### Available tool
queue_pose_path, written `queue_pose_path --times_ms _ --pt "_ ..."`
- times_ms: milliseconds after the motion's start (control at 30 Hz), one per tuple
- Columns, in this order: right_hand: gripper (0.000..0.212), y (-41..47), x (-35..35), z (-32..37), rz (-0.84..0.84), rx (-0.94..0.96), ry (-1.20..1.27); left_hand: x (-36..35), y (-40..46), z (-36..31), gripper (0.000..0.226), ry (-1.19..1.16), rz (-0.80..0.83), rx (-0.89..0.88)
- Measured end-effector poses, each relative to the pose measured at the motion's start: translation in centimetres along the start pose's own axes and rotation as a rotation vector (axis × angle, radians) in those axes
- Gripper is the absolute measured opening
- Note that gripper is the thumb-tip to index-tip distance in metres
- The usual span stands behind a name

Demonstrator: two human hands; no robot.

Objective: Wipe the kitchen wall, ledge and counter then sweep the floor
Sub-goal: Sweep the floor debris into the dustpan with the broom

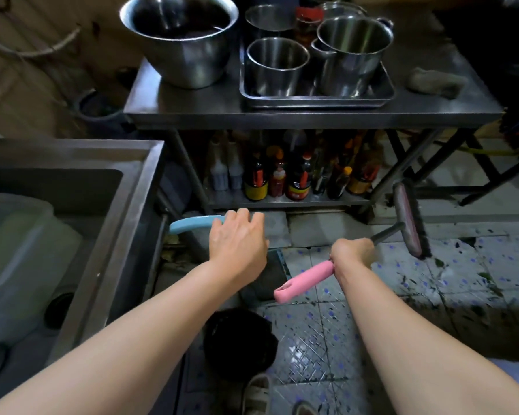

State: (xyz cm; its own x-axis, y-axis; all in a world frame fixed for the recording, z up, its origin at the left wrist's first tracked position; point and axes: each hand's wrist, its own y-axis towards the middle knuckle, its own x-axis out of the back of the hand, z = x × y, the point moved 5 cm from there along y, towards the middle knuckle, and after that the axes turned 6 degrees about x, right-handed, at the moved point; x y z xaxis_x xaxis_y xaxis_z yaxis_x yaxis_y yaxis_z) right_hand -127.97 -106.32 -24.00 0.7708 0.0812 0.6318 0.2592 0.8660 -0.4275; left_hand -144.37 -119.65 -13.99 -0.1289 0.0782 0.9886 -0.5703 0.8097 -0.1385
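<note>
Two hands are busy. Left hand wraps around the blue dustpan handle. Right hand grips the pink-handled broom; its brush head tilts above the dirty tiled floor, near the steel bench.

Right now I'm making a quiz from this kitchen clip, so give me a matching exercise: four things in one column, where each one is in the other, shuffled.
Things:
1. pink-handled brush
2. blue handle
3. sauce bottles
4. steel pots

Places:
A. in the tray on the steel table
B. in the right hand
C. on the shelf under the table
D. in the left hand

Pairs: 1-B, 2-D, 3-C, 4-A
</note>
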Motion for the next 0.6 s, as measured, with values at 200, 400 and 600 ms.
queue_pose_path --times_ms 200,400,600 --pt "0.029 -0.6 -3.1 0.5 0.001 -0.016 0.041 -2.5 3.1 5.1 0.040 0.129 0.044 0.080" --pt "0.029 -0.6 -4.5 -0.3 0.016 -0.025 0.071 -5.7 4.3 7.6 0.037 0.196 0.204 0.136" --pt "0.027 0.0 -3.8 -0.4 0.017 -0.052 0.100 -6.7 5.3 6.8 0.031 0.163 0.184 0.095"
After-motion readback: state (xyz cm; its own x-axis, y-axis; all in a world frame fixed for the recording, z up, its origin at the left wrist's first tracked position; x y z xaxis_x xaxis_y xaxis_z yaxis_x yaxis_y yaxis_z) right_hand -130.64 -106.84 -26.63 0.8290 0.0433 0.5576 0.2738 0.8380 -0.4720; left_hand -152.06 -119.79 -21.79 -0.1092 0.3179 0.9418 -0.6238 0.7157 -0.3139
